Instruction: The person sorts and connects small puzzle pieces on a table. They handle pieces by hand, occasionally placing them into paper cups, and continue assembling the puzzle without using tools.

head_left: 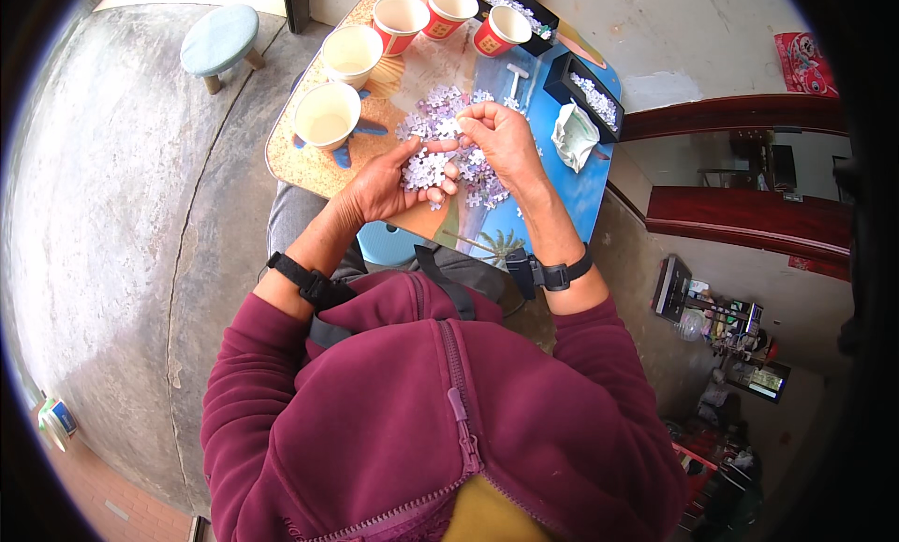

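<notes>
My left hand point(381, 183) is turned palm up with its fingers curled, cupping a small heap of pale jigsaw puzzle pieces point(424, 169). Just above and to the right, my right hand point(503, 139) has thumb and forefinger pinched together on what looks like a single puzzle piece, mostly covered by the fingertips. A loose pile of lilac and white puzzle pieces point(436, 111) is spread over the table beyond and beneath both hands, partly hidden by them.
Several paper cups point(328, 113) line the left and far sides of the picture-printed table point(290, 149). Black boxes point(560, 79) with more pieces stand at the far right, beside a crumpled white wrapper point(574, 138). A round stool point(220, 38) is on the floor at left.
</notes>
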